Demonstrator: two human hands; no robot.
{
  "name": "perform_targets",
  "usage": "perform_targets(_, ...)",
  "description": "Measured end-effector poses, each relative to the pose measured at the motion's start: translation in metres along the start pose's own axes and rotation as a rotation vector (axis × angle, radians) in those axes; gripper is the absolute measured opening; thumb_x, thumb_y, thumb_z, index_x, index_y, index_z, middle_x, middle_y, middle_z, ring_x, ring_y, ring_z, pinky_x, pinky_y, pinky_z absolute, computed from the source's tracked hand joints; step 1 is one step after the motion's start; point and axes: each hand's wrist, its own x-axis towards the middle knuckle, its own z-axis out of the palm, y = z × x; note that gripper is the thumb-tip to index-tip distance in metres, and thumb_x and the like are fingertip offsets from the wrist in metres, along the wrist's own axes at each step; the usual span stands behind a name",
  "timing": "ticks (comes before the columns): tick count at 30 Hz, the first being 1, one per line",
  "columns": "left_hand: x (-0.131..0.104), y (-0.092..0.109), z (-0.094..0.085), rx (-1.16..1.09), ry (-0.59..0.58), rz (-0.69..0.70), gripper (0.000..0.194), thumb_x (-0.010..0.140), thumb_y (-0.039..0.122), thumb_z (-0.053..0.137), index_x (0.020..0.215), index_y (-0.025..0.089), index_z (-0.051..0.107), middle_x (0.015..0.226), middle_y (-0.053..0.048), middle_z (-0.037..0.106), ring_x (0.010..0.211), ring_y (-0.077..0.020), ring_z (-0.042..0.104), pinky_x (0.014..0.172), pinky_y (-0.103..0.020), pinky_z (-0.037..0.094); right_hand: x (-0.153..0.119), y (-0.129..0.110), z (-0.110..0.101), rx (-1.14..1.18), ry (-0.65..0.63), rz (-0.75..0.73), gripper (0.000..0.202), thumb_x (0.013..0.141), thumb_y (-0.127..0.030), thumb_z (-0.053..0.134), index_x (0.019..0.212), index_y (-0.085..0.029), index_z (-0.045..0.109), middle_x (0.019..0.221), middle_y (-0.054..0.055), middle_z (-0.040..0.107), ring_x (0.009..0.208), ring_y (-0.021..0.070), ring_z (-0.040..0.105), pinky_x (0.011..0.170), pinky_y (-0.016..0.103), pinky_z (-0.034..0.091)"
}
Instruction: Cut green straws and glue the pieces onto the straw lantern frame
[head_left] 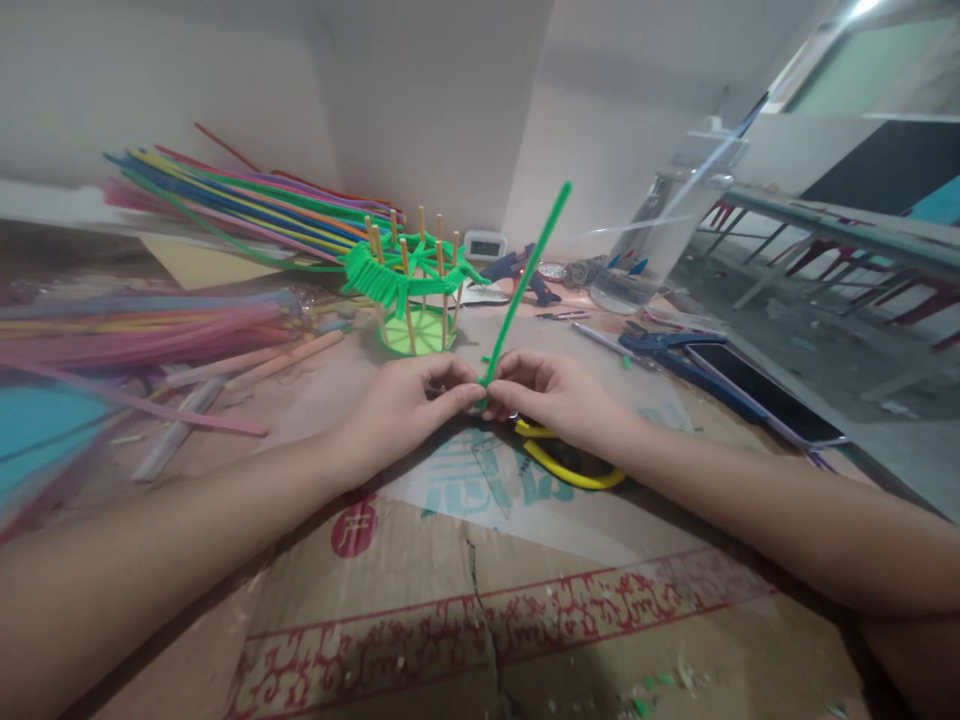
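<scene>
Both hands meet at the lower end of a green pipe cleaner [529, 275], which rises up and to the right from between the fingertips. My left hand [409, 400] pinches that end between thumb and finger. My right hand [551, 390] pinches it from the other side, the two thumbs nearly touching. Behind the left hand stands a small round frame [409, 285] of wooden sticks on a light green base, with green pipe cleaner wound around its upper part. Yellow-handled scissors [577, 475] lie under the right hand, their blades mostly hidden.
Bundles of coloured pipe cleaners [247, 215] lie at the back left, more pink ones [150, 335] nearer. Pliers [697, 370], a phone [765, 390], a glue gun [536, 280], a small digital clock [485, 245] and a clear plastic container [626, 285] are behind and right. Printed cardboard [420, 600] covers the table.
</scene>
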Motion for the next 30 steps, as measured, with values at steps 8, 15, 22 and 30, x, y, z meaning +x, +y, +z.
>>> perform_targets(8,0.0001,0.0001,0.0016,0.099,0.047,-0.047,0.023,0.087,0.037,0.062,0.078,0.018,0.07,0.072,0.002,0.071,0.065,-0.0139,0.063,0.061,-0.024,0.046,0.0021,0.0003,-0.0012,0.195,-0.044,0.122,0.011,0.075,-0.022,0.075,0.083,-0.018,0.067,0.069,0.0,0.074,0.065,0.011,0.071,0.065,0.022,0.057)
perform_targets(15,-0.0005,0.0002,0.0006,0.098,0.104,0.036,0.016,0.087,0.032,0.063,0.079,0.018,0.066,0.073,0.003,0.068,0.068,-0.0122,0.061,0.066,-0.023,0.046,0.0026,0.0013,0.0002,0.209,-0.041,0.155,0.017,0.071,-0.022,0.079,0.083,-0.019,0.067,0.072,0.0,0.074,0.066,0.0121,0.07,0.065,0.024,0.057)
perform_targets(22,-0.0011,-0.0002,0.0013,0.079,0.085,0.106,0.014,0.09,0.033,0.059,0.091,0.019,0.065,0.081,0.002,0.067,0.077,-0.0137,0.062,0.071,-0.025,0.047,-0.0007,-0.0001,-0.001,0.167,-0.013,0.102,0.015,0.07,-0.026,0.079,0.077,-0.018,0.067,0.068,-0.002,0.07,0.062,0.0091,0.064,0.062,0.021,0.051)
perform_targets(30,-0.0011,-0.0032,0.004,0.213,0.018,0.275,0.019,0.09,0.034,0.06,0.086,0.018,0.069,0.087,-0.004,0.069,0.087,-0.0181,0.061,0.081,-0.032,0.045,-0.0029,0.0002,-0.0021,0.133,0.078,0.036,0.021,0.071,-0.036,0.076,0.076,-0.018,0.065,0.062,-0.005,0.06,0.056,0.0085,0.054,0.057,0.022,0.044)
